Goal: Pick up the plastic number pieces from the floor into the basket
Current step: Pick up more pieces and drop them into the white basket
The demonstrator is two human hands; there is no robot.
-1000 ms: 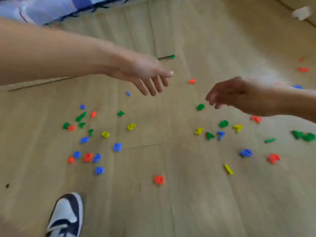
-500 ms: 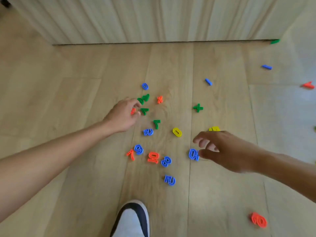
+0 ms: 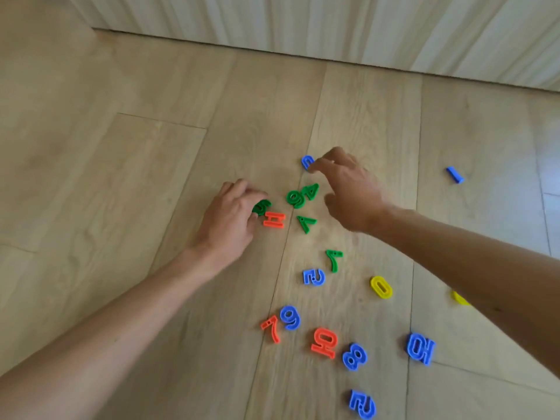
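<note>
Right hand (image 3: 348,189) reached forward, loosely open, touching blue piece (image 3: 306,161), left hand (image 3: 230,213) gripping green piece (image 3: 262,206)

I see the floor (image 3: 136,183) as pale wood-look planks, smooth and matt, with fine grain lines. Far to the right of the green 6 (image 3: 295,199) it takes a soft sheen. Behind the green 6, the pale panel (image 3: 333,22) has a streaked grain and looks matt too. The green 6 itself is hard moulded plastic in one plain colour, with raised rims and a slight gloss. So are the yellow 0 (image 3: 381,287) and the blue 8 (image 3: 354,356), nearer to me than it. The green piece (image 3: 262,206) that the left hand (image 3: 227,219) grips looks the same plastic.
</note>
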